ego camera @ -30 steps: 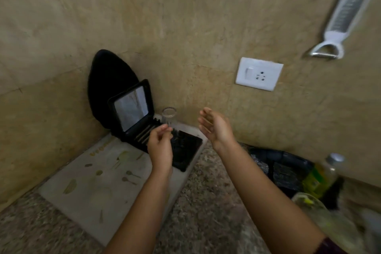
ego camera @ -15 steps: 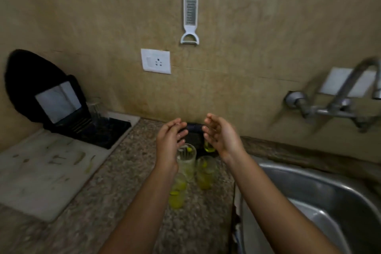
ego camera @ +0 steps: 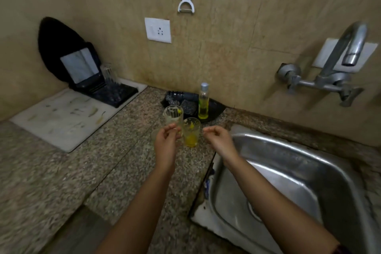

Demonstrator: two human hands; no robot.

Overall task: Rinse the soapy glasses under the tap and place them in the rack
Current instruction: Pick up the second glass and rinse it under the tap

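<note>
The left grip (ego camera: 166, 142) has its fingers curled, with the thumb and fingertips close together at the near side of the rear glass (ego camera: 173, 114). I cannot tell whether it pinches that glass or only hovers in front of it. The right grip (ego camera: 219, 140) is narrow and holds nothing, its fingers loosely curled above the tabletop (ego camera: 103, 161).

Between the two grips stands the front glass (ego camera: 191, 133), upright, with yellow soap in its bottom and streaks on its wall. It is just beside the rear glass. A third glass (ego camera: 153, 136) shows only as an edge on the outer side of the left grip.

Beyond the grips, against the wall, a bottle (ego camera: 203, 101) of yellow liquid stands on a black tray (ego camera: 216, 107). Just beside the right grip, on its outer side, lies the steel sink (ego camera: 288, 171), and the tap (ego camera: 348, 47) juts from the wall well beyond it.

Well off to the far side of the left grip, the black rack (ego camera: 121, 94) sits on a white board (ego camera: 68, 117). One clear glass (ego camera: 108, 74) stands upright in it.
</note>
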